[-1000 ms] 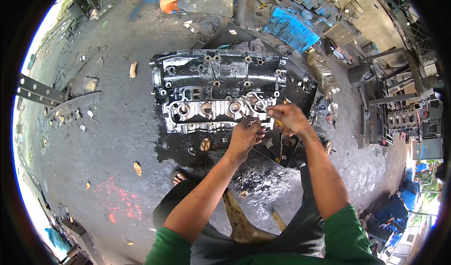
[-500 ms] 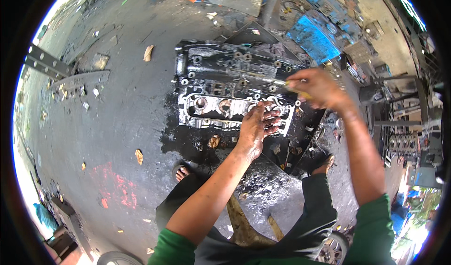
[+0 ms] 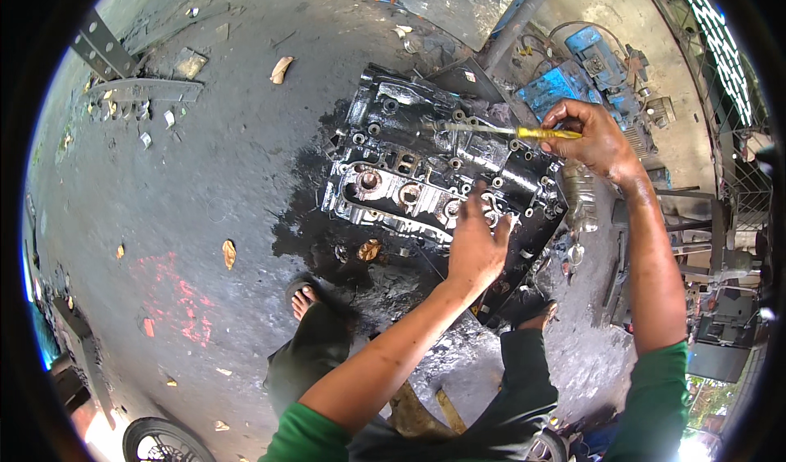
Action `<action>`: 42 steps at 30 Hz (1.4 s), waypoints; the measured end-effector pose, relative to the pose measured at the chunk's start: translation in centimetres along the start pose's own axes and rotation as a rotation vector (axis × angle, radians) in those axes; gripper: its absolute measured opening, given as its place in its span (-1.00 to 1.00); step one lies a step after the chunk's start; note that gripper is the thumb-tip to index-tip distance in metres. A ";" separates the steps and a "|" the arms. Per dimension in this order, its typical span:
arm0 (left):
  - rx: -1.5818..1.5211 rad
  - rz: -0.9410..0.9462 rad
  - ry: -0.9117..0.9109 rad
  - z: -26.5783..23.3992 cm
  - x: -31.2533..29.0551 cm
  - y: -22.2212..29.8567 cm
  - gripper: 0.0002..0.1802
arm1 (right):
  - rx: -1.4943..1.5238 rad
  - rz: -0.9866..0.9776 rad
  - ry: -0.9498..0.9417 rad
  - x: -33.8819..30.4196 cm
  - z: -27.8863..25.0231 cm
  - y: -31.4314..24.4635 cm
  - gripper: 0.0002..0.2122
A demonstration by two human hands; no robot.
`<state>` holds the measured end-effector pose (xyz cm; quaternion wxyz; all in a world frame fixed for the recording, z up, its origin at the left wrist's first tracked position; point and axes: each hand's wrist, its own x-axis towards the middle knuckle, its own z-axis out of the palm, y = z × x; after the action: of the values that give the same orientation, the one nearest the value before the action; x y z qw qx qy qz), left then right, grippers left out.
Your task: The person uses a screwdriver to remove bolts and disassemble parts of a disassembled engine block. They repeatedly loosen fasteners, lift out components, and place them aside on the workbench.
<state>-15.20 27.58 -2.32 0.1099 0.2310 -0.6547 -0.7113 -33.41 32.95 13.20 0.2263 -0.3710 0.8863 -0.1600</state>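
A black, oily engine casting [image 3: 483,155] with a bare-metal machined face and several round holes lies on the dark, wet floor in front of me. My left hand [image 3: 477,245] rests over its near right part, fingers spread and holding nothing. My right hand [image 3: 594,138] is above the casting's far right side, its fingers closed on the yellow handle of a screwdriver [image 3: 547,133]. The long thin shaft points left across the casting. The tip is blurred, so I cannot tell whether it touches the metal.
A plastic bottle [image 3: 580,200] lies right of the casting. Blue machinery [image 3: 565,89] stands at the far right, beside a metal post [image 3: 524,15]. A perforated metal beam [image 3: 102,48] is at the far left. Dry leaves [image 3: 228,254] dot the floor, and a wheel [image 3: 164,444] shows at lower left.
My right hand has moved slightly right and up with the screwdriver. My left hand has shifted right and down on the casting. The whole view has turned, so the casting appears tilted.
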 end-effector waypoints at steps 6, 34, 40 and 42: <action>0.142 0.348 0.417 -5.8 4.1 1.3 -0.37 | 0.360 -0.011 0.096 0.3 0.0 -1.6 -0.73; 0.873 0.130 -0.541 1.1 -4.2 -7.1 -0.61 | 1.026 -0.248 0.673 15.9 9.0 -5.3 -0.78; 0.900 0.091 -0.557 0.8 -4.2 -7.3 -0.63 | 0.938 -0.305 0.525 15.8 9.2 -6.8 -0.81; 1.011 0.246 -0.492 0.7 -4.2 -7.2 -0.62 | 1.068 -0.320 0.539 17.0 9.5 -6.9 -0.80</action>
<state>-10.85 31.01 -8.62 -0.0877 0.0047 -0.9417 -0.3249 -34.98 14.83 3.43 0.1219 -0.2814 0.6430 -0.7018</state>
